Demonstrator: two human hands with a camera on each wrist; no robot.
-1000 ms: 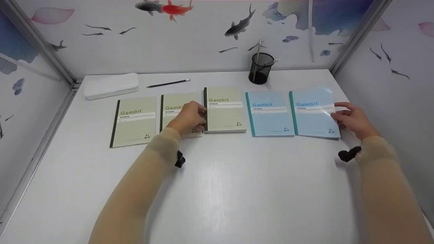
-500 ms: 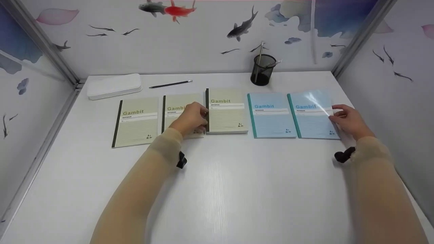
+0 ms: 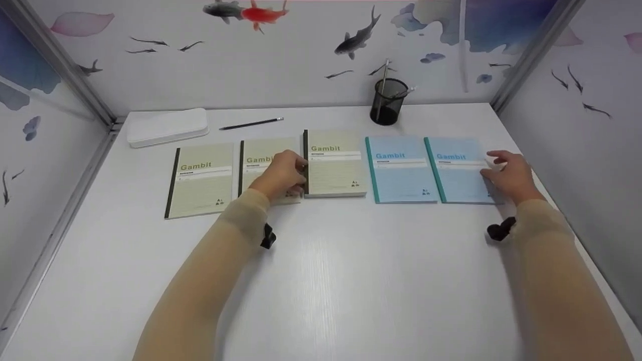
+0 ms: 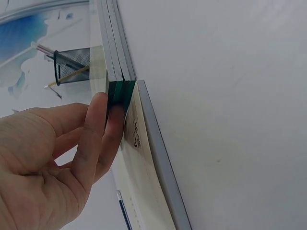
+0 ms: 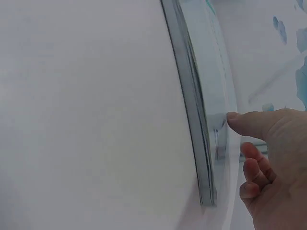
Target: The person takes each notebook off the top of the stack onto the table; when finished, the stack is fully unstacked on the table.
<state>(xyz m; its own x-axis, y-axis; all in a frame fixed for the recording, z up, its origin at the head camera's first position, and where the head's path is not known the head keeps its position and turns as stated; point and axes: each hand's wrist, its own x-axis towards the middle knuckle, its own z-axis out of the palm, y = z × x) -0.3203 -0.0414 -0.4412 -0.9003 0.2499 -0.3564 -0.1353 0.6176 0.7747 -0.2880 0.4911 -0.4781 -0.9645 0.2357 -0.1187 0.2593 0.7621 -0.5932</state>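
Five or so softcover notebooks lie in a row. My left hand [image 3: 282,173] reaches over the second olive notebook [image 3: 261,145], its fingertips against the spine side of the thicker middle olive notebook pile [image 3: 335,175]. Green spine ends [image 4: 120,93] of that pile show at the fingers in the left wrist view. At the far right, my right hand [image 3: 511,175] has its thumb tip on the cover near the right edge of a blue notebook [image 3: 459,175]. In the right wrist view the thumb [image 5: 254,123] stretches out and the other fingers curl loosely below it.
Another olive notebook [image 3: 203,185] lies at the left end, a second blue notebook [image 3: 401,180] right of the middle. Behind them are a white case [image 3: 168,127], a black pencil [image 3: 251,123] and a mesh pen cup [image 3: 388,103]. Walls enclose the table [image 3: 321,286].
My right hand has moved left over the edge of the rightmost blue notebook, whose cover has lost its bright glare. The left hand has stayed at the middle pile.
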